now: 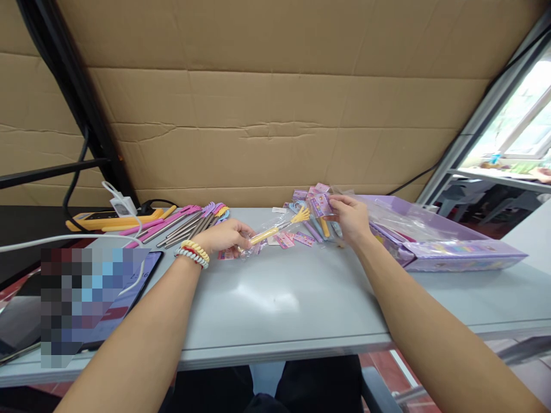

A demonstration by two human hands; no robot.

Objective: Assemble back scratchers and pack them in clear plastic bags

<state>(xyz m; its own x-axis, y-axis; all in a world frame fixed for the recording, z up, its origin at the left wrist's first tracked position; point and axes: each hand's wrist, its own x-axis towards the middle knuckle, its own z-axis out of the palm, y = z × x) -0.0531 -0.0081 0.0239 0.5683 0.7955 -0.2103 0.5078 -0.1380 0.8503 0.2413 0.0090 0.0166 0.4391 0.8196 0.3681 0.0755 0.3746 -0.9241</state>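
Observation:
My left hand (232, 236), with hair-tie bands on its wrist, is closed on the handle end of a yellow hand-shaped stick (275, 231) in clear plastic wrapping. My right hand (348, 217) pinches a small purple printed card (321, 205), with clear plastic around it. More pink and purple cards (284, 240) lie on the grey table between my hands. Wrapped sticks with purple and yellow handles (324, 227) are heaped beside my right hand. Unwrapped sticks with metal rods (183, 229) lie left of my left hand.
A purple open box (456, 255) holding clear plastic stands at the right. At the left are a yellow power strip (94, 221) with a white charger (123, 205), a cable, and a tablet (150, 267). Cardboard (267, 132) rises behind the grey table (275, 321).

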